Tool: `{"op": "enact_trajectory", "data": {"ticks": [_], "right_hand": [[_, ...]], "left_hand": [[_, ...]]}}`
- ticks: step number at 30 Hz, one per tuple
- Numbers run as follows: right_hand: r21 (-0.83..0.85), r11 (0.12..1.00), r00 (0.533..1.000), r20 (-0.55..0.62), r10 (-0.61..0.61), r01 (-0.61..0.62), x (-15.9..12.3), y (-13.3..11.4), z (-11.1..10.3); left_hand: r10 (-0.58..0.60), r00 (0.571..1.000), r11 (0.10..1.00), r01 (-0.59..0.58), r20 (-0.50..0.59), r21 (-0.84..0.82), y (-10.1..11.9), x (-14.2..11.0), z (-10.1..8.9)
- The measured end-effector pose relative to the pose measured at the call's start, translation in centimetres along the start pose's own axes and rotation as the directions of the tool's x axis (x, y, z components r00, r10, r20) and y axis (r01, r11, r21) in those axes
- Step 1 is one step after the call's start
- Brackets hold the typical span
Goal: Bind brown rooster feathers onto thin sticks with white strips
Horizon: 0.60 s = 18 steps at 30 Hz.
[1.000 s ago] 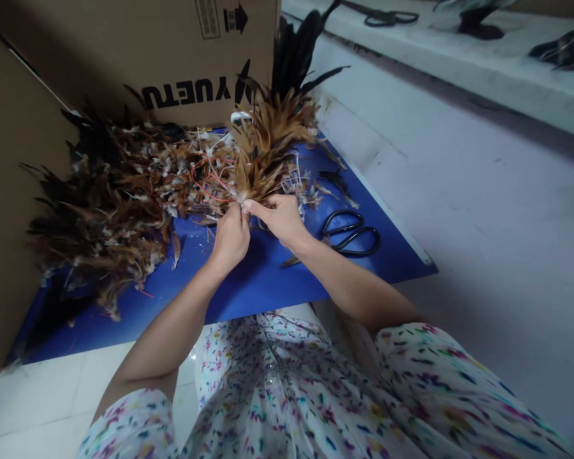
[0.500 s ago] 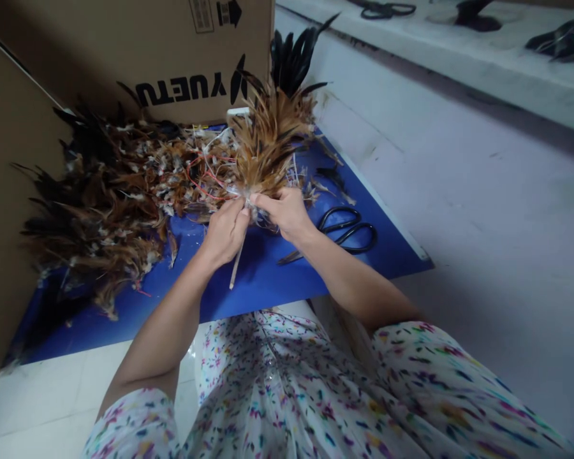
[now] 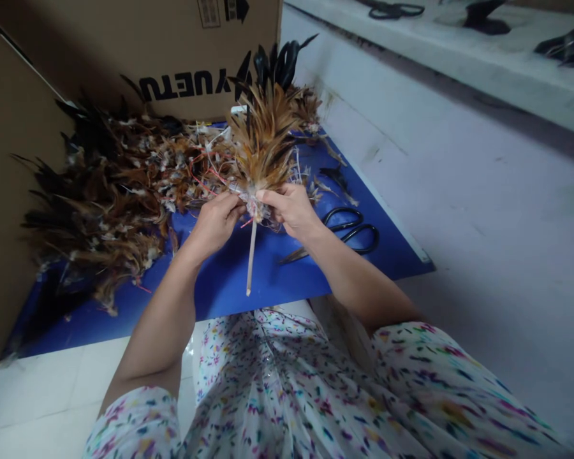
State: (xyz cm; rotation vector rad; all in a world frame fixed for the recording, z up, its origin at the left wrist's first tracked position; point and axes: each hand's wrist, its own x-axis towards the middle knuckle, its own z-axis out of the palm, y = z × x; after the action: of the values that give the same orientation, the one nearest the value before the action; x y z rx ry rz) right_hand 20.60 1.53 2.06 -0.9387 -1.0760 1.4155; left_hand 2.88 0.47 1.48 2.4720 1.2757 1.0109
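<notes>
A feather duster (image 3: 263, 150) lies in front of me, with brown feathers and black tips pointing away and a thin wooden stick (image 3: 251, 258) toward me. My right hand (image 3: 291, 207) pinches its whitish bound base (image 3: 254, 205) from the right, thumb on top. On the left of that base, my left hand (image 3: 217, 220) has its fingers closed at the edge of the binding; what lies between the fingertips is hidden. A short pink strand (image 3: 247, 223) sticks out below the binding. Black-handled scissors (image 3: 351, 229) rest partly behind my right forearm.
A big heap of brown and black feathers (image 3: 110, 185) covers the left and back of the blue table (image 3: 224, 280). Pink string (image 3: 198, 172) lies on the heap. A cardboard box (image 3: 172, 38) stands behind. On the right are a wall and a ledge (image 3: 440, 51) bearing another pair of scissors (image 3: 395, 10).
The duster has turned and come toward me, so its stick now shows below the binding. My left hand has slid left from the base, while my right hand has kept its pinch.
</notes>
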Motion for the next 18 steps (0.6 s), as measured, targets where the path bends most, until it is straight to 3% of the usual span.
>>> {"op": "enact_trajectory", "data": {"ticks": [5,11,15,18], "right_hand": [[-0.01,0.999,0.998,0.053,0.043,-0.043,0.0,0.0,-0.1],[-0.026,0.992,0.987,0.101,0.127,-0.125,0.4,0.5,-0.4],[-0.067,0.983,0.978,0.112,0.178,-0.172,0.5,0.6,-0.4],[-0.062,0.976,0.968,0.13,0.213,-0.207,0.5,0.5,-0.4]], "left_hand": [[-0.106,0.989,0.994,0.102,-0.104,-0.04,-0.8,0.0,-0.2],[-0.328,0.937,0.859,0.244,-0.119,-0.45,-0.2,-0.2,0.2],[-0.373,0.912,0.802,0.224,-0.172,-0.554,-0.2,-0.2,1.3],[-0.313,0.917,0.806,0.119,-0.247,-0.58,-0.6,-0.2,2.2]]}}
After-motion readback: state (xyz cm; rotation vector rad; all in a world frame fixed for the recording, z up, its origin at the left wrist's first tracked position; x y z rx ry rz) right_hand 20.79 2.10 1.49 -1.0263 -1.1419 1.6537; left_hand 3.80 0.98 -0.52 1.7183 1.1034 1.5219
